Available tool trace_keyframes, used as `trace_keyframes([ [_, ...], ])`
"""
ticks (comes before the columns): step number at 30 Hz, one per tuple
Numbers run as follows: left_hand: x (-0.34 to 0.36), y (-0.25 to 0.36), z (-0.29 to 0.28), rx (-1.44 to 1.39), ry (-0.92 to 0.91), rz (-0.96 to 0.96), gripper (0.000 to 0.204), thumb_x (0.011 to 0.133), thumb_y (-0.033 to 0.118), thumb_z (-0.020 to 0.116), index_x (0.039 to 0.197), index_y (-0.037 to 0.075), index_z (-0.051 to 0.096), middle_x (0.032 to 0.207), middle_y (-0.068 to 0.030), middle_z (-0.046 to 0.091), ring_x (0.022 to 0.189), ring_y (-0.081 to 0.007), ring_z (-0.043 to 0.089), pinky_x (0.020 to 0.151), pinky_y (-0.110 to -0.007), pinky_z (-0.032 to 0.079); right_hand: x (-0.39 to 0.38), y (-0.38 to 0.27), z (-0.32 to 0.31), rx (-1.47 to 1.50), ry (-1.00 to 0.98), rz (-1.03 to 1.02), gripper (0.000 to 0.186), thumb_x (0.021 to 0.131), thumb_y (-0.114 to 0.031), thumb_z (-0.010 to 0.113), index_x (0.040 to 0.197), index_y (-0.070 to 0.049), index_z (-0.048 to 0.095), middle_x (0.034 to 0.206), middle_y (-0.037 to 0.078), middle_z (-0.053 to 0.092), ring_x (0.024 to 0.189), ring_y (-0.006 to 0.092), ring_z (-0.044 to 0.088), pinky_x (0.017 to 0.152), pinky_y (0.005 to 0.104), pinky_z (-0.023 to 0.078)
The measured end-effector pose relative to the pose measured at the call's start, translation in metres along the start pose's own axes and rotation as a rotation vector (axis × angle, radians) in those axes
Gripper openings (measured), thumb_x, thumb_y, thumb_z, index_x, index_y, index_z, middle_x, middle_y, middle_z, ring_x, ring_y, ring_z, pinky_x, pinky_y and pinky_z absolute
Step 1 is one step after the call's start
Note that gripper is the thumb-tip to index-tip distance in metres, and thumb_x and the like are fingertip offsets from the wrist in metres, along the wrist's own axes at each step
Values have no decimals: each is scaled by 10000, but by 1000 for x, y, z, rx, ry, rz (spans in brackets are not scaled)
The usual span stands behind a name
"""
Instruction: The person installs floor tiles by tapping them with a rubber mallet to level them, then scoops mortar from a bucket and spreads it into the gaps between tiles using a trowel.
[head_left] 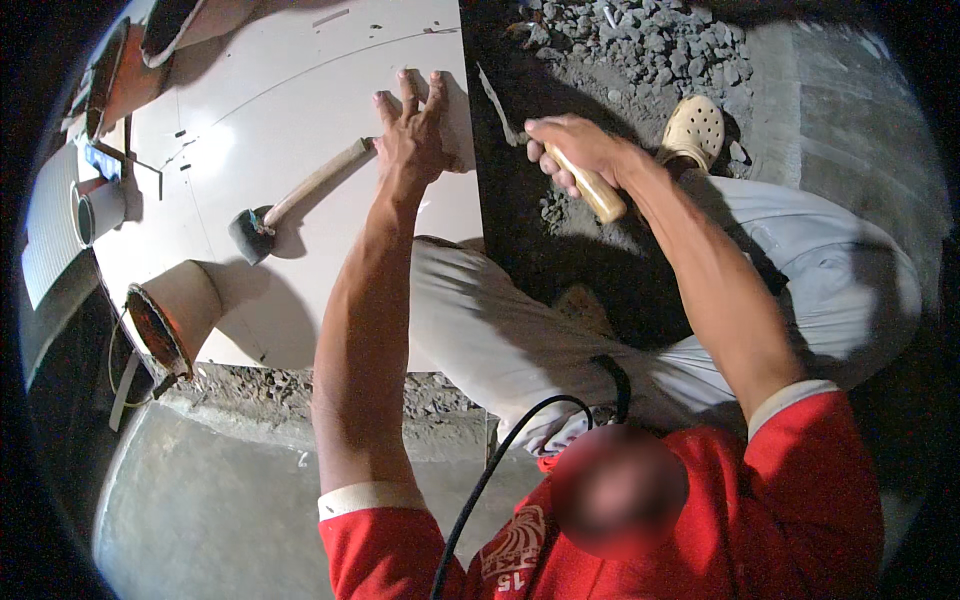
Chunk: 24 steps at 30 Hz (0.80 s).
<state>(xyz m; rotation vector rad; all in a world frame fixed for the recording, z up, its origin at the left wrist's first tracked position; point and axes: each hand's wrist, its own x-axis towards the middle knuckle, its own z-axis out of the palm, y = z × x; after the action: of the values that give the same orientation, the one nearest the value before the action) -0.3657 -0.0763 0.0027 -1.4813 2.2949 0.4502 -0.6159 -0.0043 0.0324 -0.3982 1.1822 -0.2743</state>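
Note:
My left hand point(412, 130) lies with fingers spread on a large white panel point(260, 100) marked with curved and straight lines, near its right edge. A rubber mallet with a black head point(252, 236) and wooden handle rests on the panel, its handle end beside that hand. My right hand point(575, 150) grips a trowel point(598, 200) by its yellowish wooden handle, just past the panel's edge over dark rubble, with the narrow blade pointing up along that edge.
Buckets point(175, 325) stand along the panel's left side, with a ribbed light sheet point(50, 225) beyond. Gravel point(660, 50) lies at the back right. My bent legs and a beige clog point(697, 130) are beside the panel. Grey concrete point(220, 480) borders the front and right.

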Motion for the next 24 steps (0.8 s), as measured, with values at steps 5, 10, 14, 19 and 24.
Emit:
trace_keyframes([
  [5,4,1,2,-67,100,-17,1382,504,333,1026,1624,331,216,1700,-178,179,1451,-624,246,1036,-693,516,-33,13,12,-15,23,35,397,1054,-448,523,965,-64,562,651,-26,495,460,72,499,378,277,461],
  [10,5,2,2,-82,80,-23,1373,509,345,1023,1624,329,221,1700,-183,176,1450,-630,244,1030,-684,526,-50,11,27,173,5,140,381,1046,-451,544,958,-82,570,673,-28,505,472,73,505,389,274,465],
  [14,6,2,6,-83,97,-16,1365,520,353,1018,1627,336,220,1703,-181,175,1464,-622,224,1017,-689,527,-43,8,44,64,-19,134,384,1045,-461,543,946,-90,538,679,-22,507,474,76,509,395,280,477],
  [19,7,-1,6,-92,114,-7,1352,528,367,1013,1627,339,225,1707,-176,166,1471,-616,219,1012,-686,527,-58,10,46,-4,-33,153,388,1048,-478,530,942,-105,534,671,-27,502,456,77,501,385,286,474],
  [24,5,0,3,-87,90,-36,1361,515,378,1015,1629,336,233,1708,-173,168,1481,-600,219,1037,-662,522,-71,18,45,420,-33,140,395,1040,-506,542,954,-120,541,673,-47,502,435,76,478,387,286,452],
])
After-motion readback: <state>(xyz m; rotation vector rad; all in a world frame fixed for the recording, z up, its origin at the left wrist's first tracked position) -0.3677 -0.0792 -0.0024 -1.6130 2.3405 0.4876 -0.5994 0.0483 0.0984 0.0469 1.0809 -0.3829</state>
